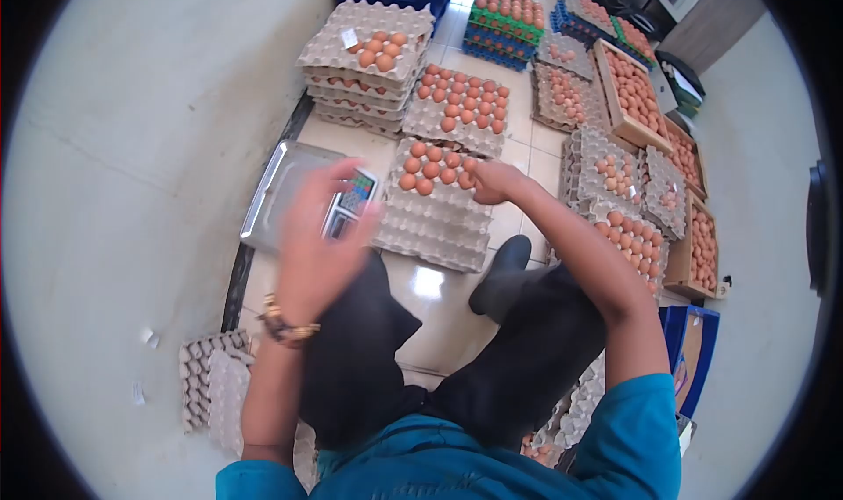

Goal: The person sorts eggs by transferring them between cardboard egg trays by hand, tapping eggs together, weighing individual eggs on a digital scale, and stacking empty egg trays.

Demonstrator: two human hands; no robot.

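A grey cardboard egg tray (435,230) lies on the floor before me, with brown eggs (435,154) in its far rows and bare cups in the near rows. My right hand (500,184) is at the tray's right side, fingers curled in against an egg (466,179) at the end of a row. Part of that egg is covered by the fingertips. Over a silver weighing scale (279,193) hangs my left hand (318,245), smeared by motion, its thumb and fingers apart with nothing between them. The hand partly covers the scale's keypad and display (351,197).
Another egg tray (457,105) lies just beyond. Stacked trays (360,87) stand at the far left, green and blue plastic trays (505,26) behind. To the right are more trays (619,175) and wooden crates of eggs (632,96). My boot (505,272) stands close by.
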